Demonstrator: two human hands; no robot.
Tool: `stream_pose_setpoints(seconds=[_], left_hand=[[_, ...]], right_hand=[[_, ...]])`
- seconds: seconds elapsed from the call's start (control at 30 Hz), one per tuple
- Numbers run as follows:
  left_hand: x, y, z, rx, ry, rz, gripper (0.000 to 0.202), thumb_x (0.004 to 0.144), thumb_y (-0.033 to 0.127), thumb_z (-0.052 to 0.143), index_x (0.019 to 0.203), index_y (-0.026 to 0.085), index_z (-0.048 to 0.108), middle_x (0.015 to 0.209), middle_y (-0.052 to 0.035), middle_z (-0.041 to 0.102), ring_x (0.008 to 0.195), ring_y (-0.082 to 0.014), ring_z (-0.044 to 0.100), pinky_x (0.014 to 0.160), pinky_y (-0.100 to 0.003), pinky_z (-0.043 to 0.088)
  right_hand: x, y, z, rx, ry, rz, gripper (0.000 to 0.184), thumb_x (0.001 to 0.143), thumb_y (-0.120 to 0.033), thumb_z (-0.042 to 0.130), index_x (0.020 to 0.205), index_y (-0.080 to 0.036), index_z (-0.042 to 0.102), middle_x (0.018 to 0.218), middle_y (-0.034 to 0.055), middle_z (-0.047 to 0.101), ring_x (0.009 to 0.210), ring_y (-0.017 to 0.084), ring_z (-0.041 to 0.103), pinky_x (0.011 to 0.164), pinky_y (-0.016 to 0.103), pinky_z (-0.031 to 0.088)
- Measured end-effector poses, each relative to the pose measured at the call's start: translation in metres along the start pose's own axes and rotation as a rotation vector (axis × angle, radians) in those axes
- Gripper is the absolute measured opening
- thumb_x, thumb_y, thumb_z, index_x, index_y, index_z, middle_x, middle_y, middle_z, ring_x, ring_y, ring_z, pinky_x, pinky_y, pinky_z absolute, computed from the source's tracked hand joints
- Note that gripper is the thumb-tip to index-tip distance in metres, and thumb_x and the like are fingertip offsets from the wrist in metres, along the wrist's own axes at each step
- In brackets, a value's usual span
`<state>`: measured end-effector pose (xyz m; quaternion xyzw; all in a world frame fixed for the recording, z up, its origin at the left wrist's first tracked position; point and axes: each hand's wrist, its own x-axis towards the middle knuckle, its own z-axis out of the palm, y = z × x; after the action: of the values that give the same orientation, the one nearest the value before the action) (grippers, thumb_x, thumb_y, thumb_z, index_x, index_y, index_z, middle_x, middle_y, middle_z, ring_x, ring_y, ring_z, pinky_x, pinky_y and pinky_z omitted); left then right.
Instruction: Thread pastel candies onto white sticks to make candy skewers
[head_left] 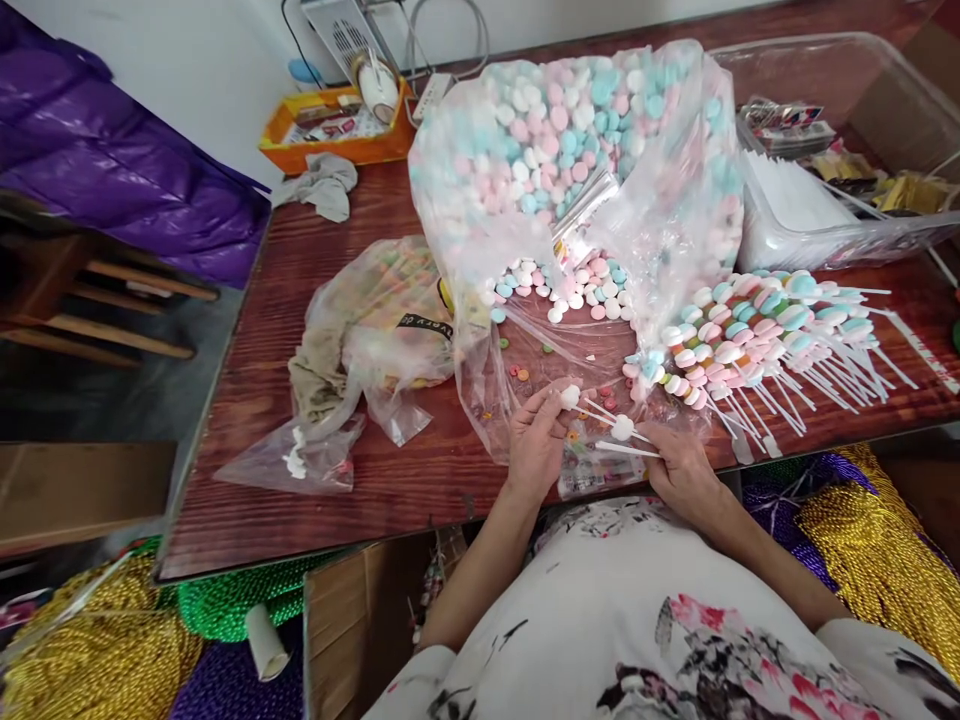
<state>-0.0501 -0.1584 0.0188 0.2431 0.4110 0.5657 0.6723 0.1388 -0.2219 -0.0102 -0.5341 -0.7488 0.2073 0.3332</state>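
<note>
My right hand (681, 468) is closed around a few thin white sticks (626, 449) near the table's front edge. One of them carries a white flower-shaped piece (622, 428). The fingertips of my left hand (538, 438) pinch another white piece (570, 397) at the far end of a stick. Beneath both hands lies clear plastic with scattered small coloured rings (609, 403). Just beyond them a large clear bag (480, 190) spills pink, white and blue round candies (600, 290). To the right is a pile of candy skewers (772, 325) on white sticks.
A smaller plastic bag (375, 300) of coloured pieces, with a cloth (319, 370), lies at left. Behind it stand an orange box (337, 150) and a grey rag (322, 187). A clear bin (832, 245) holds packets and white sticks at right. Bead strands (870, 560) hang below the table edge.
</note>
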Motion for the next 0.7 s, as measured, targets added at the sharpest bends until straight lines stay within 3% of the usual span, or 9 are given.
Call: stream_pose_setpoints(seconds=[0.13,0.4,0.57,0.7], left_hand=[[-0.001,0.001,-0.003,-0.015,-0.047,-0.024,0.028,0.07,0.026,0.084,0.095,0.018,0.075,0.097,-0.0051,0.078,0.091,-0.0238,0.075,0.089,-0.036,0.06],[0.009,-0.004,-0.014,-0.055,0.025,-0.058,0.034,0.06,0.024,0.09,0.088,0.02,0.072,0.086,-0.0003,0.077,0.084,-0.0182,0.075,0.081,-0.027,0.06],[0.009,-0.006,-0.014,-0.021,0.05,0.031,0.034,0.056,0.025,0.091,0.083,0.021,0.071,0.082,0.0021,0.075,0.079,-0.0166,0.075,0.078,-0.026,0.06],[0.01,-0.011,-0.017,0.073,0.063,0.231,0.03,0.059,0.023,0.09,0.082,0.021,0.071,0.084,0.0027,0.073,0.075,-0.0148,0.073,0.075,-0.028,0.061]], right_hand=[[-0.002,0.001,-0.001,0.002,0.0,-0.016,0.044,0.07,0.001,0.042,0.106,-0.017,0.06,0.088,0.0085,0.072,0.079,0.023,0.067,0.069,0.033,0.052],[-0.005,-0.001,0.0,-0.014,0.019,-0.088,0.048,0.069,0.0,0.042,0.112,-0.017,0.058,0.092,0.0091,0.073,0.08,0.023,0.067,0.067,0.034,0.052],[-0.001,-0.005,-0.003,-0.017,-0.013,-0.066,0.044,0.07,0.0,0.042,0.107,-0.016,0.059,0.087,0.0086,0.071,0.076,0.022,0.066,0.067,0.033,0.052],[-0.001,-0.008,-0.005,-0.056,-0.039,-0.054,0.042,0.069,-0.001,0.042,0.104,-0.016,0.059,0.085,0.0087,0.071,0.073,0.022,0.065,0.065,0.032,0.05]])
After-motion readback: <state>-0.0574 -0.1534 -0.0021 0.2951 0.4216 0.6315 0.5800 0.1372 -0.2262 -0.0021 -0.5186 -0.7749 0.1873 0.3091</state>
